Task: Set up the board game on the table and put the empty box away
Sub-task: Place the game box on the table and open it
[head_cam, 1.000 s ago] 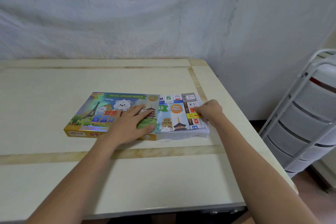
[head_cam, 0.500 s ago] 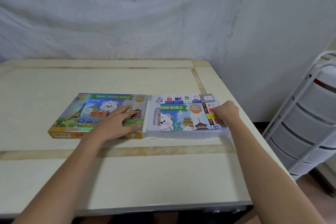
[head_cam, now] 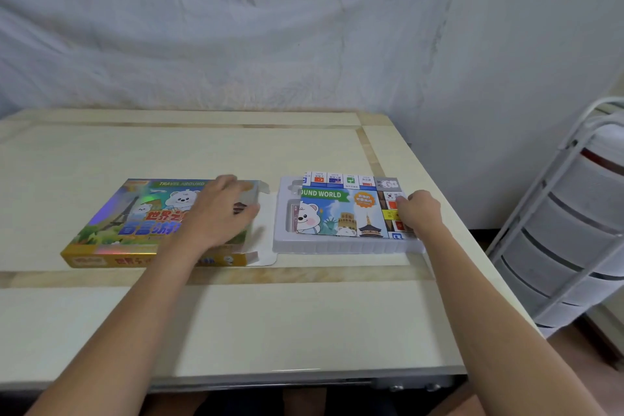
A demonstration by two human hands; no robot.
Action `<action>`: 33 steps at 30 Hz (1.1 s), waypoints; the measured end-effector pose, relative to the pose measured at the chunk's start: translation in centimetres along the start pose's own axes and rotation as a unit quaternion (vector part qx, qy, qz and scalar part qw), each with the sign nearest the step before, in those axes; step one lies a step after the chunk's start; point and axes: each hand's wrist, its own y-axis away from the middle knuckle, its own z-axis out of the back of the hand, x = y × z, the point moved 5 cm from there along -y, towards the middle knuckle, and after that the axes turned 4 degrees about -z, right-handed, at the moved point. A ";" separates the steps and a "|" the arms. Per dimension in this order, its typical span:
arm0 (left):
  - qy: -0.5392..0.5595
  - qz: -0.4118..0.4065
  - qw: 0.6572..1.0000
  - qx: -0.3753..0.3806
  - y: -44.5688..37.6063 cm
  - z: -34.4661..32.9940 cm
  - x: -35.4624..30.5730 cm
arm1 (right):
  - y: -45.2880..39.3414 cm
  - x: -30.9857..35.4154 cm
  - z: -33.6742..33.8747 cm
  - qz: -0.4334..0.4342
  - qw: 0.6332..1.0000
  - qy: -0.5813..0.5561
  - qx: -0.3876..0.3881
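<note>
The colourful game box (head_cam: 111, 230) lies flat on the table, its right end open with the flaps (head_cam: 263, 258) spread out. My left hand (head_cam: 216, 213) rests flat on the lid and presses it down. To the right, fully out of the box, lies the white plastic inner tray (head_cam: 337, 246). On the tray sits the folded game board (head_cam: 337, 213), printed with a bear and landmarks. My right hand (head_cam: 420, 213) pinches the tray's right end, its fingers curled over the edge of the board. Under the board, only a slice of the tray's left compartment shows.
The cream table (head_cam: 236, 321) has tan inlay strips, and its right edge runs close behind the tray. A white trolley of drawers (head_cam: 567, 230) stands on the floor to the right. A white cloth hangs along the wall behind.
My right hand has slid the tray with the board out of the box to the right, until a gap opened between them. My left hand stayed pressing on the box.
</note>
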 end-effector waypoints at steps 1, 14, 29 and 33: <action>0.013 0.000 1.000 -0.020 -1.0 -0.2 -1.5 | 0.1 0.0 0.1 -0.001 1.000 -0.004 0.004; 0.059 0.139 0.986 0.069 -4.4 -6.5 -8.4 | -0.1 0.3 1.5 0.012 0.999 -0.044 0.011; 0.059 0.207 0.975 -0.050 -1.6 5.4 3.2 | 7.2 13.7 -4.4 0.125 0.985 -0.076 0.087; 0.035 0.265 0.961 -0.069 1.4 8.4 8.9 | 10.3 17.5 -10.2 0.155 0.974 -0.076 0.146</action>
